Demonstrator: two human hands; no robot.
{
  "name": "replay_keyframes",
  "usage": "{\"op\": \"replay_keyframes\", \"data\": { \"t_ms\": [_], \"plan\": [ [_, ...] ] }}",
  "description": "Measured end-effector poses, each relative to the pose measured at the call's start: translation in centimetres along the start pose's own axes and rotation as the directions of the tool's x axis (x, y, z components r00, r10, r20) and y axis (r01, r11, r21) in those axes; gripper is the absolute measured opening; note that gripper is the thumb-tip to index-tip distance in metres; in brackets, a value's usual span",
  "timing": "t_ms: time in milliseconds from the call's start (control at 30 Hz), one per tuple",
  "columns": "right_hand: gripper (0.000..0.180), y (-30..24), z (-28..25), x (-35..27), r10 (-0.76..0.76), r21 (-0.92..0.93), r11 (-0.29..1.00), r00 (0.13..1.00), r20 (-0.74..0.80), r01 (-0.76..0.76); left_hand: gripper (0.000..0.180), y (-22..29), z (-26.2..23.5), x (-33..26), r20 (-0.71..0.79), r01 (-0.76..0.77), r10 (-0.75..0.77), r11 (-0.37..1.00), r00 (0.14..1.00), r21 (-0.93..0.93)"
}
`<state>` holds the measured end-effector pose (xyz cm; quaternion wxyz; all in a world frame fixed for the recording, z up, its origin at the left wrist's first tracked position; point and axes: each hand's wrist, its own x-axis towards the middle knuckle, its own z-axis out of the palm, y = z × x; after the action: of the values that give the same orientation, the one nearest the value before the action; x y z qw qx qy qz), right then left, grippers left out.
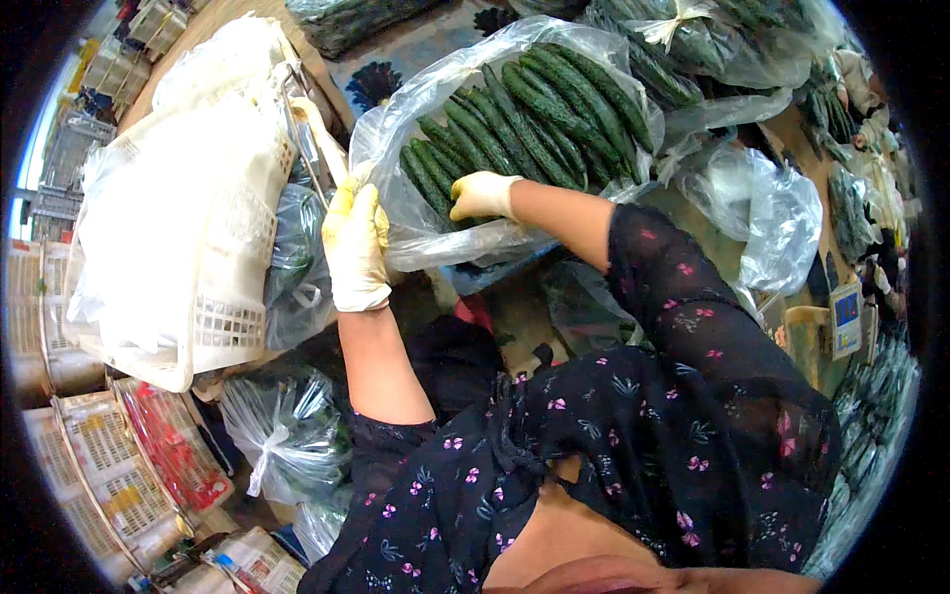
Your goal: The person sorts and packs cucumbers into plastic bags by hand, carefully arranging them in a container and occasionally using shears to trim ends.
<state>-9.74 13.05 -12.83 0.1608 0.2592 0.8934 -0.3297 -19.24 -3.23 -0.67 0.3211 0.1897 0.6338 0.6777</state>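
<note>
Many dark green, bumpy cucumbers (534,114) lie side by side in a clear plastic bag (416,94) whose mouth is spread wide. My left hand (356,238), in a pale glove with yellowish fingers, is closed on the bag's left edge. Over the near-left part of the cucumbers is my right hand (483,196), gloved too, with its fingers curled down. Whatever those fingers hold, if anything, is hidden beneath them. Under the bag's near side a bit of a blue surface (495,272) shows.
A large white plastic crate (233,322) with white sheeting stands at left. Tied bags of cucumbers (683,49) lie at the back right, another tied bag (282,436) at lower left. Crumpled clear plastic (782,218) and a small device with a screen (846,319) are at right.
</note>
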Motion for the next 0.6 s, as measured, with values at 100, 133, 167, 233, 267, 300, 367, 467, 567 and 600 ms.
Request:
{"op": "replay_keyframes", "data": {
  "t_ms": [100, 133, 167, 233, 267, 300, 367, 467, 567, 600],
  "plan": [
    [0.043, -0.5, 1.9, 2.5, 0.086, -0.089, 0.993, 0.986, 0.144, -0.073, 0.029, -0.2, 0.3, 0.0, -0.009, -0.037, 0.037, 0.999, 0.999, -0.017],
    [0.042, -0.5, 2.7, 3.3, 0.097, -0.106, 0.991, 0.983, 0.153, -0.081, 0.029, 0.0, 0.3, -0.1, -0.013, -0.058, 0.058, 0.998, 0.998, -0.02],
    [0.043, -0.4, 3.3, 4.0, 0.108, -0.1, 0.99, 0.984, 0.139, -0.094, 0.029, 0.2, 0.4, -0.3, -0.01, -0.06, 0.059, 0.998, 0.998, -0.015],
    [0.043, -1.5, 3.2, 3.8, 0.184, -0.018, 0.983, 0.978, 0.098, -0.184, 0.029, 0.4, 0.2, -0.7, -0.034, -0.079, 0.081, 0.996, 0.996, 0.039],
    [0.043, -1.6, 3.7, 4.2, 0.182, -0.016, 0.983, 0.978, 0.101, -0.181, 0.029, 0.2, 0.2, -0.7, -0.037, -0.077, 0.079, 0.996, 0.996, 0.043],
    [0.042, -1.3, 4.1, 4.4, 0.195, -0.011, 0.981, 0.981, -0.023, -0.195, 0.029, 0.1, 0.5, -0.5, -0.054, -0.082, 0.083, 0.996, 0.995, 0.027],
    [0.042, -0.2, 4.4, 5.0, 0.215, 0.002, 0.976, 0.965, -0.148, -0.217, 0.029, -0.2, 1.1, -0.2, -0.061, -0.083, 0.084, 0.996, 0.995, 0.014],
    [0.036, -0.3, 4.4, 5.8, 0.212, 0.021, 0.977, 0.964, -0.159, -0.212, 0.029, 0.0, 0.6, -0.6, -0.053, -0.086, 0.089, 0.995, 0.995, 0.054],
    [0.035, 0.1, 3.2, 7.3, 0.108, -0.179, 0.979, 0.993, 0.047, -0.098, 0.028, 0.1, 0.4, -0.6, -0.082, -0.106, 0.107, 0.994, 0.991, 0.013],
    [0.031, 0.3, 2.7, 7.8, 0.069, -0.232, 0.971, 0.996, 0.059, -0.053, 0.028, 0.2, 0.5, -0.6, -0.074, -0.104, 0.103, 0.994, 0.992, -0.016]
  ]
}}
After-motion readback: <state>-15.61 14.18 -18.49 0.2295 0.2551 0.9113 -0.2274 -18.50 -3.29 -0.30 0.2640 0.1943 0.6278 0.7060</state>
